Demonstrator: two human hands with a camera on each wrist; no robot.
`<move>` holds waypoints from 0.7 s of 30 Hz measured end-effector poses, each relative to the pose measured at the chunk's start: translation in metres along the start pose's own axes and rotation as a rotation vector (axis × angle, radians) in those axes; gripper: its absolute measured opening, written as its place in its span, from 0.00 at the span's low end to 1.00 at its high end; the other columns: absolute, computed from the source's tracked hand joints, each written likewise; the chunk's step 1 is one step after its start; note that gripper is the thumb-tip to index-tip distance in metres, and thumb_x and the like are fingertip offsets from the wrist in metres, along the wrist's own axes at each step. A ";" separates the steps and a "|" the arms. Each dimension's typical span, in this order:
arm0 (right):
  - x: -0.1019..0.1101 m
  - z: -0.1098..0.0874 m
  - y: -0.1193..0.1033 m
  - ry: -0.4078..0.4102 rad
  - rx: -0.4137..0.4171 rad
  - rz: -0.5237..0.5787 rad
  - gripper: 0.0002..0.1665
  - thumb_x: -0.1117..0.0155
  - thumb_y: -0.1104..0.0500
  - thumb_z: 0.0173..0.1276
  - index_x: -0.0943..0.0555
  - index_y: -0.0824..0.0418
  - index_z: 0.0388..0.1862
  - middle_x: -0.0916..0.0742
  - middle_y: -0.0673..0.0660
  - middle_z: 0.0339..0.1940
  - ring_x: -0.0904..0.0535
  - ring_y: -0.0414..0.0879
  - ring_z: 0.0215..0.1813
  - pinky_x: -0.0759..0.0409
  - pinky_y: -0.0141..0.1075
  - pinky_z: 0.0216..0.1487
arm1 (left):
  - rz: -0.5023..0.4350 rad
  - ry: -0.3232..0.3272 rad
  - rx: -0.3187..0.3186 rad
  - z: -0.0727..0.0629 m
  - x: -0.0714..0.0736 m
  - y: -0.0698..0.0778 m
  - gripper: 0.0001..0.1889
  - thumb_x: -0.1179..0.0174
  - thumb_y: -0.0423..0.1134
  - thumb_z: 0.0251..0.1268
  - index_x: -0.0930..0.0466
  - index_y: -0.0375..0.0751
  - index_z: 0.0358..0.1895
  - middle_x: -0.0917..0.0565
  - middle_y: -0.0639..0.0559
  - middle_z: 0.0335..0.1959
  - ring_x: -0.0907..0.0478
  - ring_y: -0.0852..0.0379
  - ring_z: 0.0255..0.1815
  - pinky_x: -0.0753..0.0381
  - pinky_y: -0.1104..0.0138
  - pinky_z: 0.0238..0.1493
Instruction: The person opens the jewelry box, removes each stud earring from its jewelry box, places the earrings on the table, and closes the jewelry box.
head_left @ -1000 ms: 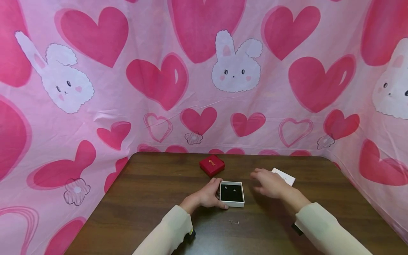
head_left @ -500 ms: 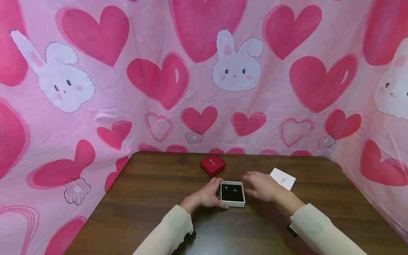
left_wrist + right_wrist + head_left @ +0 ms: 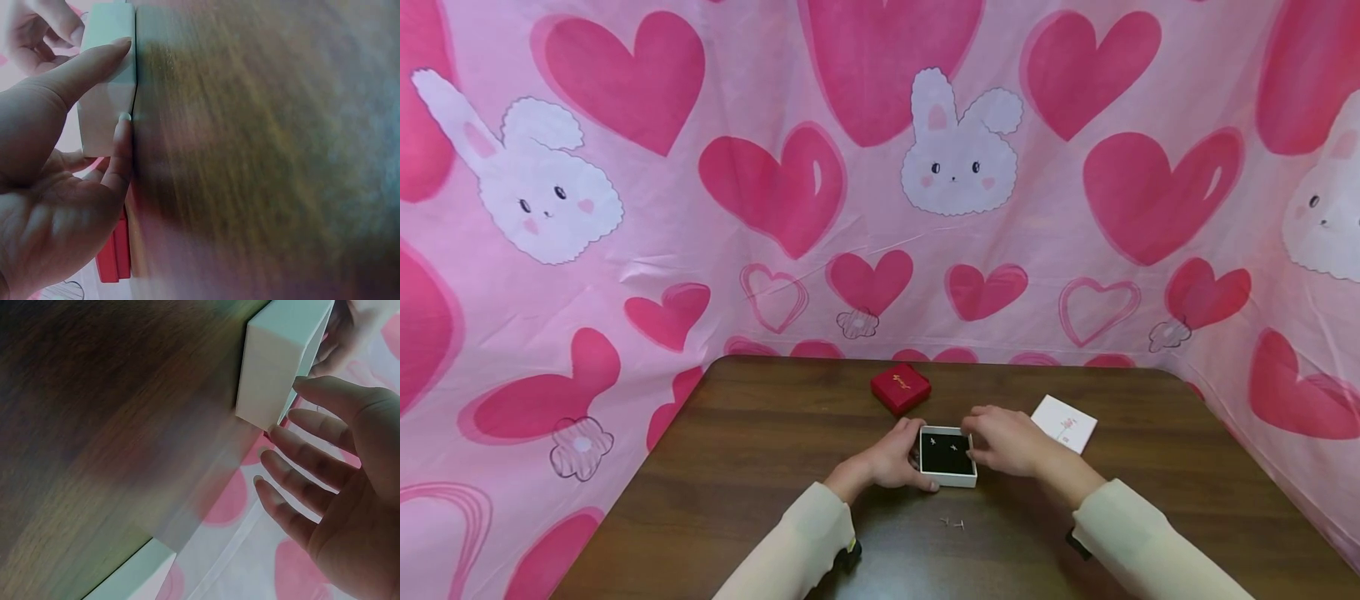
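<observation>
A white jewelry box [image 3: 953,481] with a black insert [image 3: 946,461] lies open-topped on the table. On the insert show two small earrings [image 3: 953,447], silvery and star-like. My left hand [image 3: 891,458] holds the box from its left side, the thumb [image 3: 100,65] along the front wall and fingers round the side. The right hand [image 3: 1009,442] hovers over the box's right rim. In the right wrist view its fingers [image 3: 303,450] are loosely spread, thumb and index tips right at the rim, with nothing visible between them.
A white lid [image 3: 1066,423] with pinkish print lies at the right, behind my right wrist. Farther back is a red box [image 3: 901,388] with gold lettering. Two tiny silvery pieces [image 3: 958,525] lie on the wooden table [image 3: 760,442] in front of the white box.
My right hand has moved left from beside the white lid to the box's right rim, uncovering more of the lid. The left hand and the box have stayed in place.
</observation>
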State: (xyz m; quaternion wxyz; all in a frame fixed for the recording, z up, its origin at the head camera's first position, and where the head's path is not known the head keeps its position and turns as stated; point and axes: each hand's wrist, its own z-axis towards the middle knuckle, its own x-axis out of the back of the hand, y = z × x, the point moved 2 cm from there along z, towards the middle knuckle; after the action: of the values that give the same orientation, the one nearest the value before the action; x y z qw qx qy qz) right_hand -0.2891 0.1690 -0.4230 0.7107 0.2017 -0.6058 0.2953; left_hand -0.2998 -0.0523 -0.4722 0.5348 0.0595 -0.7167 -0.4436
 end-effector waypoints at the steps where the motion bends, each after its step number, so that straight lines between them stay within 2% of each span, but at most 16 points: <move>1: 0.000 0.000 -0.001 0.001 0.000 0.001 0.13 0.23 0.54 0.59 0.15 0.54 0.41 0.18 0.49 0.37 0.19 0.49 0.40 0.18 0.49 0.36 | 0.001 0.000 -0.001 0.000 0.000 0.000 0.45 0.20 0.45 0.49 0.36 0.40 0.69 0.31 0.50 0.55 0.30 0.56 0.52 0.25 0.66 0.57; 9: 0.004 0.006 -0.009 -0.040 0.000 0.041 0.13 0.22 0.57 0.60 0.14 0.56 0.43 0.18 0.49 0.37 0.22 0.45 0.38 0.18 0.47 0.36 | -0.004 -0.002 -0.001 0.000 0.000 0.000 0.45 0.19 0.45 0.50 0.36 0.39 0.69 0.31 0.50 0.55 0.30 0.57 0.51 0.24 0.67 0.54; 16: 0.001 0.010 -0.012 -0.112 -0.045 0.071 0.16 0.23 0.57 0.61 0.14 0.58 0.48 0.15 0.53 0.40 0.20 0.46 0.42 0.16 0.50 0.43 | 0.006 -0.006 0.000 -0.001 0.000 0.001 0.45 0.20 0.45 0.50 0.37 0.39 0.69 0.31 0.49 0.56 0.30 0.56 0.52 0.24 0.67 0.56; 21: -0.003 0.014 -0.012 -0.109 -0.045 0.067 0.17 0.22 0.58 0.60 0.13 0.58 0.48 0.15 0.52 0.40 0.19 0.46 0.43 0.16 0.50 0.43 | 0.004 -0.007 -0.002 0.000 0.001 0.001 0.45 0.20 0.45 0.51 0.37 0.39 0.70 0.31 0.50 0.55 0.30 0.57 0.51 0.25 0.68 0.54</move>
State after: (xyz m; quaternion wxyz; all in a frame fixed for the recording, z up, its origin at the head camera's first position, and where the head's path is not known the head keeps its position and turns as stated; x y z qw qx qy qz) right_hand -0.2922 0.1503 -0.4229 0.6707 0.1808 -0.6566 0.2937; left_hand -0.3000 -0.0525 -0.4704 0.5332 0.0559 -0.7182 -0.4435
